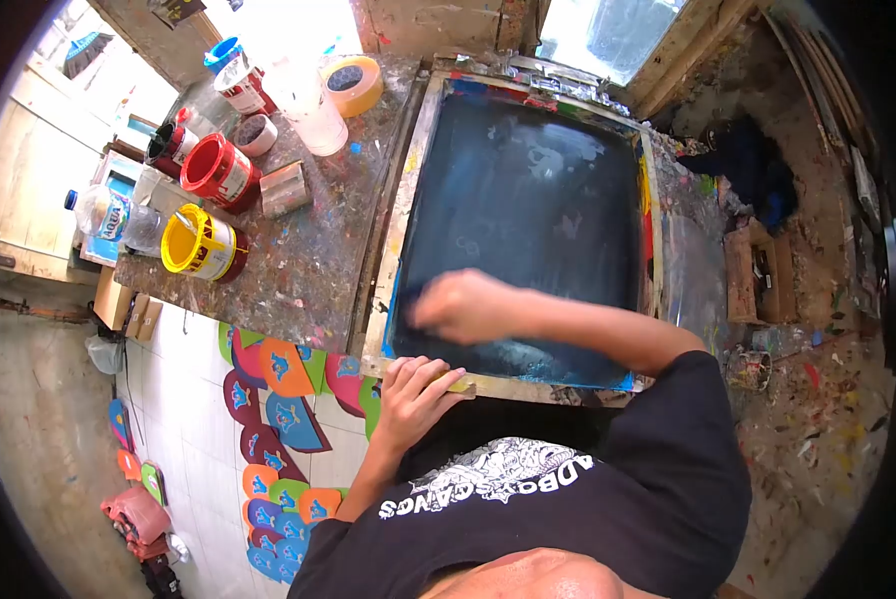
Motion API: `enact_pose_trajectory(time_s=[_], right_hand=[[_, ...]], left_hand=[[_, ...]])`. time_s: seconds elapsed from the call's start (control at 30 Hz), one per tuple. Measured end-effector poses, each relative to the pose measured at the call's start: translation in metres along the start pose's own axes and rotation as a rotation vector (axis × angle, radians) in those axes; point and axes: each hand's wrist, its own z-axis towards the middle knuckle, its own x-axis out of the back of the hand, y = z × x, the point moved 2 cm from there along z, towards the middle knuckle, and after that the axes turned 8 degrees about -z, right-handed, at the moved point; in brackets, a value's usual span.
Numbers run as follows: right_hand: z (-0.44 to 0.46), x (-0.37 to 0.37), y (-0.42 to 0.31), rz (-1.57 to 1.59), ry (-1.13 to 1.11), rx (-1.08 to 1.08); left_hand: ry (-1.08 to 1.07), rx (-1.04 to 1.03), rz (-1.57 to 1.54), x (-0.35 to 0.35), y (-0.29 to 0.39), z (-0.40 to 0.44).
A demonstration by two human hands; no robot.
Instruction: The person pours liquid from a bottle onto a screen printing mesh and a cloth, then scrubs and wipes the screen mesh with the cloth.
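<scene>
A silkscreen frame (651, 220) with a wooden border lies on the worktable, its dark mesh (528, 230) marked with pale, cloudy patches. My right hand (468, 307) is a closed fist low over the mesh, near its left front corner. Something dark and blurred shows at the fist's left side; I cannot make out what it is. My left hand (415, 401) wraps its fingers over the frame's near edge, close to the left corner. A bluish-white smear crosses the mesh near the front edge.
Left on the stained tabletop (318, 240) stand a yellow paint tub (208, 255), a red paint tub (233, 180), a plastic bottle (118, 217) and a tape roll (353, 88). Colourful printed cutouts (293, 419) cover the floor. A wooden box (758, 275) sits right.
</scene>
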Motion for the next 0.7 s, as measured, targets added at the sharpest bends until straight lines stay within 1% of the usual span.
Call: enact_pose_trajectory(time_s=[0.03, 0.1, 0.13, 0.2, 0.23, 0.27, 0.33, 0.37, 0.4, 0.43, 0.47, 0.5, 0.57, 0.6, 0.67, 0.7], right_hand=[[0.002, 0.005, -0.006, 0.014, 0.001, -0.009], [0.004, 0.010, -0.004, -0.069, -0.191, 0.043], [0.005, 0.017, 0.019, -0.053, 0.018, 0.049], [0.004, 0.030, 0.079, -0.232, 0.078, -0.174], [0.002, 0.029, 0.092, -0.245, 0.289, -0.083], [-0.004, 0.023, 0.081, -0.243, 0.290, -0.097], [-0.012, 0.008, 0.039, -0.060, 0.048, -0.152], [-0.019, 0.001, 0.012, -0.052, -0.069, -0.075], [-0.027, 0.002, -0.015, 0.016, -0.225, -0.091], [-0.049, -0.008, -0.026, 0.004, -0.192, -0.040], [-0.061, 0.002, -0.038, 0.065, -0.299, -0.129], [-0.077, 0.016, -0.046, 0.011, -0.335, -0.104], [-0.118, 0.045, -0.056, 0.016, -0.454, -0.190], [-0.137, 0.063, -0.062, 0.034, -0.504, -0.289], [-0.176, 0.088, -0.071, -0.030, -0.569, -0.328], [-0.191, 0.099, -0.073, -0.021, -0.626, -0.390]], left_hand=[[0.015, -0.021, 0.008, 0.002, 0.001, 0.003], [0.004, -0.025, 0.016, 0.006, 0.004, 0.005], [-0.003, -0.013, 0.008, 0.006, 0.004, 0.005], [0.000, -0.001, -0.011, 0.002, 0.000, 0.001], [-0.003, 0.008, -0.005, 0.001, 0.000, 0.000], [-0.014, 0.010, -0.015, 0.001, 0.000, -0.002], [-0.008, 0.022, 0.000, 0.000, -0.001, -0.001], [-0.014, 0.023, 0.012, 0.000, 0.000, -0.001], [-0.021, 0.026, 0.008, 0.000, 0.000, -0.001], [-0.017, 0.013, 0.008, -0.001, -0.001, -0.002], [-0.013, 0.001, 0.007, -0.002, -0.002, -0.003], [-0.010, -0.007, 0.017, -0.001, -0.001, -0.002], [-0.009, -0.005, 0.010, -0.001, -0.003, -0.002], [-0.009, -0.012, 0.005, -0.002, -0.003, -0.002], [-0.005, 0.014, -0.008, 0.000, 0.000, -0.002], [-0.013, 0.015, 0.000, 0.002, 0.003, 0.000]])
